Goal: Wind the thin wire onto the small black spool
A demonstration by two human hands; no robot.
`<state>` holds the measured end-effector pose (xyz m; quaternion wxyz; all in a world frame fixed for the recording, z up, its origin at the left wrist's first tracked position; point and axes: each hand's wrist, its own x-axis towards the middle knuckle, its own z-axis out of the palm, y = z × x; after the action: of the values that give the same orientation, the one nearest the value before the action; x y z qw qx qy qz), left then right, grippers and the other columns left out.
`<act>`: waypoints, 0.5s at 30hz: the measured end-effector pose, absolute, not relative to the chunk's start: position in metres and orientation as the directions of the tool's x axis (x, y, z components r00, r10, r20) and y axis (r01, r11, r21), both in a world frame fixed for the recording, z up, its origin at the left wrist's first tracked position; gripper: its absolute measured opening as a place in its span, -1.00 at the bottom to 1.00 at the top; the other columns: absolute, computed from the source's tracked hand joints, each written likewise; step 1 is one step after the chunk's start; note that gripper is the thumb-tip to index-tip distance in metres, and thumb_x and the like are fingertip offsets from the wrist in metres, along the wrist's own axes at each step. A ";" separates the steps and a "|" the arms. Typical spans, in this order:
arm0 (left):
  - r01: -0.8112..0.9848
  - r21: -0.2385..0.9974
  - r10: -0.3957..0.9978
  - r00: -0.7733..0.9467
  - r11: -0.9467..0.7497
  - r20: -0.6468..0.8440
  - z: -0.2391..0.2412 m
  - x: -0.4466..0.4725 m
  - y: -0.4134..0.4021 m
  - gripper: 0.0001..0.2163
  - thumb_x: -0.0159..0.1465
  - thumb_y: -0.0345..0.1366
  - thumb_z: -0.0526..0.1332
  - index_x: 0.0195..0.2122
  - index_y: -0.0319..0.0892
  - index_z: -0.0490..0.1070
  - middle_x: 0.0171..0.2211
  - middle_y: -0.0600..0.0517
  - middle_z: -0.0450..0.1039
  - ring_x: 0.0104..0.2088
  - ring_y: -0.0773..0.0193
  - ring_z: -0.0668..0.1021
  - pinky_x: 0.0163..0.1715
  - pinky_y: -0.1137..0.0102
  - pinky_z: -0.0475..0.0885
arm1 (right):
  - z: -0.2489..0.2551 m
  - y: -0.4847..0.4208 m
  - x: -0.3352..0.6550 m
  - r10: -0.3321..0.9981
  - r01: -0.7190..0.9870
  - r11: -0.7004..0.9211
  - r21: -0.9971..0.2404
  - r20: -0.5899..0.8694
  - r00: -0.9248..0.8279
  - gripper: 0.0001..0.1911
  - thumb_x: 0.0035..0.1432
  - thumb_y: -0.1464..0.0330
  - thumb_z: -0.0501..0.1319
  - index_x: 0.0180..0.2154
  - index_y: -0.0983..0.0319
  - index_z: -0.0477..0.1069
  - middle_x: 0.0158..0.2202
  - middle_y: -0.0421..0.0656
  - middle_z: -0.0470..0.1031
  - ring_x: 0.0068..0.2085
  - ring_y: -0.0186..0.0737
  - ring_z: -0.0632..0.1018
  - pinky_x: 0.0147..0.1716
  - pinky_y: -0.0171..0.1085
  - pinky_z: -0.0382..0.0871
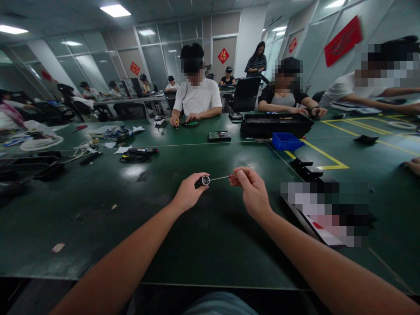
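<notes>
Over the green table, my left hand [187, 194] is closed around a small black cylinder [205, 180], whose round, silver-rimmed end faces me. What the cylinder belongs to is not clear. My right hand [255, 194] pinches a screwdriver [219, 178] by its reddish handle, mostly covered by the fingers. Its thin metal shaft points left, and the tip reaches the side of the cylinder's rim; whether they touch I cannot tell. Both hands are held above the tabletop, near its middle.
Ahead lie a hard drive [219, 136], a long black tray [277, 126] and a blue bin [286, 141]. A black cable bundle [138, 155] is to the left. At right sit black parts [308, 168] and a partly blurred white sheet [330, 236]. Co-workers sit across the table.
</notes>
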<state>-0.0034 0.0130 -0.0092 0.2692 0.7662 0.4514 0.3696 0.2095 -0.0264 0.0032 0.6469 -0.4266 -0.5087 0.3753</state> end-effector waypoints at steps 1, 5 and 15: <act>0.490 0.741 0.885 0.332 -0.458 0.328 -0.009 -0.003 0.012 -0.65 0.24 -0.42 0.32 0.06 -0.08 0.49 0.07 -0.05 0.51 0.12 0.06 0.51 0.22 0.09 0.33 | 0.003 -0.026 0.209 0.921 -0.035 0.354 -0.935 0.342 0.186 -0.74 0.25 0.10 0.24 -0.19 0.15 0.47 -0.32 -0.15 0.57 -0.30 -0.17 0.57 -0.23 -0.11 0.50; 0.483 0.731 0.870 0.369 -0.481 0.328 -0.007 -0.001 0.010 -0.64 0.24 -0.42 0.32 0.07 -0.06 0.50 0.06 -0.04 0.53 0.10 0.08 0.52 0.21 0.10 0.33 | 0.001 -0.026 0.208 0.918 0.068 0.356 -0.932 0.363 0.160 -0.75 0.26 0.12 0.23 -0.19 0.15 0.46 -0.32 -0.14 0.58 -0.30 -0.16 0.58 -0.23 -0.10 0.50; 0.508 0.736 0.889 0.341 -0.448 0.306 -0.006 -0.001 0.011 -0.61 0.21 -0.40 0.35 0.08 -0.07 0.50 0.07 -0.07 0.53 0.10 0.02 0.53 0.20 0.06 0.35 | -0.002 -0.024 0.211 0.933 0.076 0.312 -0.947 0.321 0.165 -0.73 0.25 0.09 0.22 -0.21 0.15 0.45 -0.32 -0.14 0.55 -0.29 -0.15 0.56 -0.25 -0.11 0.46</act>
<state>-0.0014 0.0108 -0.0061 0.2685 0.7736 0.4513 0.3547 0.2111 -0.0240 -0.0015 0.6036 -0.4670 -0.5402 0.3548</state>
